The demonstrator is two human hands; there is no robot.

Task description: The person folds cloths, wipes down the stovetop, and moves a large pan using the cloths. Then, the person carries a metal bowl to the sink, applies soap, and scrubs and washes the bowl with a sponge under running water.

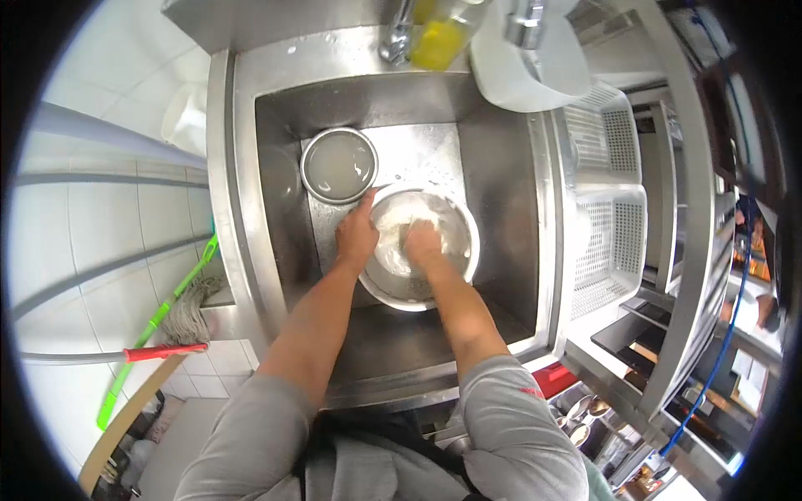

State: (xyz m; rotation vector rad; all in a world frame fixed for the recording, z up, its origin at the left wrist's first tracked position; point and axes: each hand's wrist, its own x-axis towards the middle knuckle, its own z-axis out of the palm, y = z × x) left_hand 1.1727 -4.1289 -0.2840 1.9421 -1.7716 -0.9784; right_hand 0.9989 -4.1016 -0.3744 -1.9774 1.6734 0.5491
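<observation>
A large round metal bowl (464, 271) stands on the floor of the steel sink (493, 167), with cloudy whitish liquid in it. My left hand (359, 235) holds the bowl's left rim, fingers toward the far side. Inside the bowl is my right hand (423, 240), its fingers down in the liquid and a pale mass beside them; the fingers and anything in them are hidden. Farther back and left, close to the bowl, sits a smaller round pot (338, 167) filled with murky greyish liquid.
Behind the sink are a faucet (399, 42), a bottle of yellow liquid (439, 43) and a white plastic tub (535, 75). White perforated baskets (610, 242) stand to the right, beside a metal rack (677, 334). At left are a green pole (159, 317) and a mop head (192, 309).
</observation>
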